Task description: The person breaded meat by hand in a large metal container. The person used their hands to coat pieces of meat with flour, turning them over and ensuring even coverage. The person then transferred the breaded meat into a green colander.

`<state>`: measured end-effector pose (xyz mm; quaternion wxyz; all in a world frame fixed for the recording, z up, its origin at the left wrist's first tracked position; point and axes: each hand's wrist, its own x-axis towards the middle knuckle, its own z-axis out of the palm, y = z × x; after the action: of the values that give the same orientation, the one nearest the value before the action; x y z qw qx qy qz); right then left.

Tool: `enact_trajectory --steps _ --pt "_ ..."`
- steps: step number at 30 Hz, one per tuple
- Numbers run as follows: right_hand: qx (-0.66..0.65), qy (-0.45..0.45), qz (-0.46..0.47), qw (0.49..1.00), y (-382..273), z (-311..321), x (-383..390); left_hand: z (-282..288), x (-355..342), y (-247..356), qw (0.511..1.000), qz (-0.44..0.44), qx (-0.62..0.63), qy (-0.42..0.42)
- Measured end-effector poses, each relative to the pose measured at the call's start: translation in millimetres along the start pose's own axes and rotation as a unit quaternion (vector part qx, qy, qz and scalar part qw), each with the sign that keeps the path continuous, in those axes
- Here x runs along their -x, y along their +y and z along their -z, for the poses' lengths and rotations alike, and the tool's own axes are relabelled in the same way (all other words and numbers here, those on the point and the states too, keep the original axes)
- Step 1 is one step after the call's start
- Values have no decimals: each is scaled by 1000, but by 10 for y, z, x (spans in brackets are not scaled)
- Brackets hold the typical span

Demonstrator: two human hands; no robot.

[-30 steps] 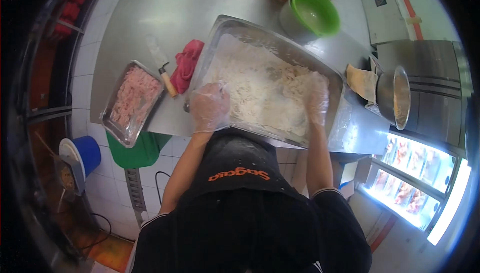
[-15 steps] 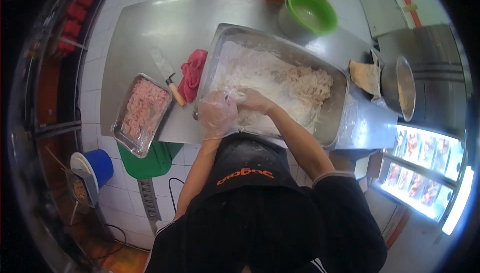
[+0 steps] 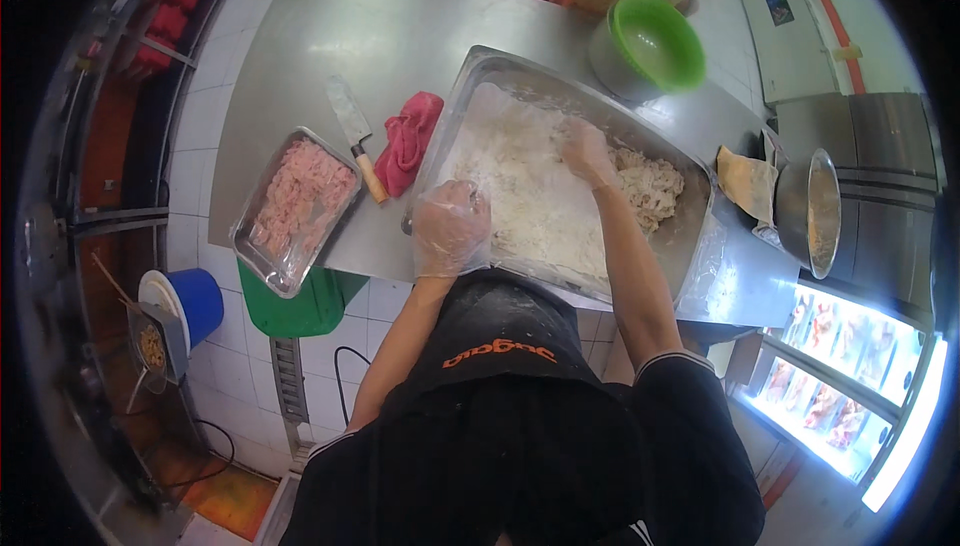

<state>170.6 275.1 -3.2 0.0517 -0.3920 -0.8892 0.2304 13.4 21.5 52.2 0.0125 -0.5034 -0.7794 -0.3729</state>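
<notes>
A large metal tray (image 3: 700, 214) holds a wide bed of white flour (image 3: 535, 181), with a heap of floured meat strips (image 3: 650, 189) at its right side. Over the tray's near left corner, my left hand (image 3: 452, 229) is closed in a fist inside a clear plastic glove; whatever it may hold is hidden. My right hand (image 3: 588, 151), also gloved, reaches into the flour just left of the heap, fingers drawn together. What lies between those fingers is too small to make out.
Left on the steel table (image 3: 300, 36) are a smaller tray of raw pink meat (image 3: 305, 191), a knife (image 3: 365, 156) and a red cloth (image 3: 408, 141). A green bowl (image 3: 655, 43) stands behind the tray. To the right are an opened bag (image 3: 745, 181) and a metal bowl (image 3: 822, 214).
My right hand has moved away from my left, forward and right across the flour toward the heap. The left stays at the near left corner, still closed. The whole view has shifted slightly.
</notes>
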Motion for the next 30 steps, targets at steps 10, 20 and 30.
enact_trajectory --steps 10,20,30 --pt "-4 -13 43 999 285 -985 202 -36 -4 -4 1000 18 -23 -12" --pt "84 37 51 994 271 -1096 -392 -54 -48 106 1000 1 19 11" --pt "20 -16 185 982 -585 -1363 -88 19 -27 98 999 5 32 36"
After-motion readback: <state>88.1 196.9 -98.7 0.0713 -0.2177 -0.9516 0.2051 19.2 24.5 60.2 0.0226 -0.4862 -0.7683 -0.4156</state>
